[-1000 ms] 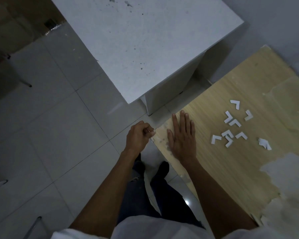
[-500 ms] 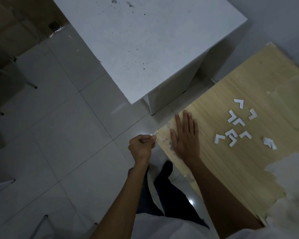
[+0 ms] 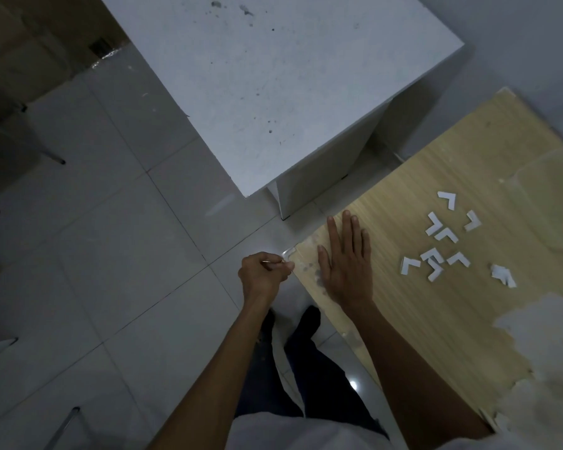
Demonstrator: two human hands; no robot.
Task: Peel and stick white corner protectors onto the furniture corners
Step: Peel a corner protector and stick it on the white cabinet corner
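While the right hand (image 3: 346, 264) lies flat, palm down, fingers straight & together, on the wooden tabletop (image 3: 436, 326) just inside its near corner, the left hand (image 3: 264, 276) sits curled just off that same corner. Its thumb & forefinger pinch a small pale bit (image 3: 288, 254) right at the corner edge; it's too small to tell if it's protector or backing.

Loose L-shaped protectors (image 3: 446, 200), all white, lie on the tabletop to the right of the right hand, apart from it. I count approx 8: 1 at the far end, 1 off to the right, 2 side by side in the middle, 4 nearer. 2 or 3 of the nearer ones overlap, so the count isn't exact. 1 crumpled white scrap (image 3: 502, 275) lies further right.

1 white table (image 3: 273, 92) stands beyond, top speckled w/ dark marks. Below are the tiled floor (image 3: 95, 271) & 2 legs in dark trousers (image 3: 322, 368). 2 thin dark chair legs (image 3: 54, 157) show at left.
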